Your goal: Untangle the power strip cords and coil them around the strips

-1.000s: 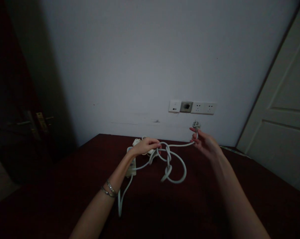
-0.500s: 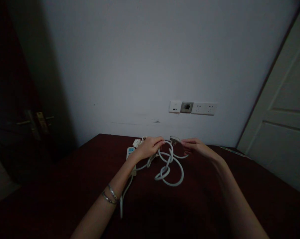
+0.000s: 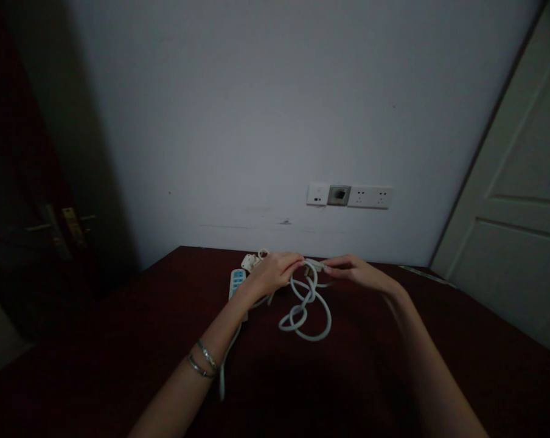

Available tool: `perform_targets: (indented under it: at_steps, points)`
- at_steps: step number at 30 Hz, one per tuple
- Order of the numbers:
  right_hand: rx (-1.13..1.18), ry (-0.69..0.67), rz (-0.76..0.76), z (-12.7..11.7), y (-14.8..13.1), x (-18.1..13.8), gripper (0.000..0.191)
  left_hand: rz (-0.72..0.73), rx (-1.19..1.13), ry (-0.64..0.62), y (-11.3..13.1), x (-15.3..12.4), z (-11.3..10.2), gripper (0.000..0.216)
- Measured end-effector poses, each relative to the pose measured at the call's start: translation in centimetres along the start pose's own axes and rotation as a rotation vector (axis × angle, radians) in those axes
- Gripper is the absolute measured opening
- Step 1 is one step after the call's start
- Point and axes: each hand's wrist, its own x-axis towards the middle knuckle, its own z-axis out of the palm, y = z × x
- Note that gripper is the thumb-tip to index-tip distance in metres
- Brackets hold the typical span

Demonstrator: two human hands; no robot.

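Note:
A white power cord [image 3: 306, 313] hangs in knotted loops over a dark red table [image 3: 120, 340]. My left hand [image 3: 272, 272], with bracelets on its wrist, is closed around the cord at the top of the loops. My right hand [image 3: 353, 272] pinches the cord's plug end [image 3: 315, 266] right beside the left hand's fingers. The cord runs down and left toward the table's near edge. A white power strip [image 3: 237, 284] lies on the table behind my left wrist, partly hidden by it.
A row of wall sockets [image 3: 349, 196] sits on the white wall above the table's far edge. A white door [image 3: 516, 201] stands at the right, a dark door with a brass handle [image 3: 56, 228] at the left. The room is dim.
My right hand has swung left and down with the plug, from out near the wall sockets to right beside my left hand. The loops have drawn closer together and sunk lower.

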Motion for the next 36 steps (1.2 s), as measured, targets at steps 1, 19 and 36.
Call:
perform_targets:
  at_steps: [1, 19, 36]
  points:
    - [-0.002, -0.017, -0.002, 0.1, -0.2, -0.1, 0.040, 0.001, 0.010, 0.010, 0.1, 0.0, 0.0, 0.029]
    - [0.314, 0.100, -0.225, 3.4, -1.1, 1.8, 0.021, -0.377, -0.699, -0.056, -1.2, 0.2, -0.2, 0.031]
    - [0.432, 0.230, -0.249, 3.9, -0.1, 2.8, 0.045, -0.448, -0.868, -0.007, -1.3, 0.6, 0.9, 0.037]
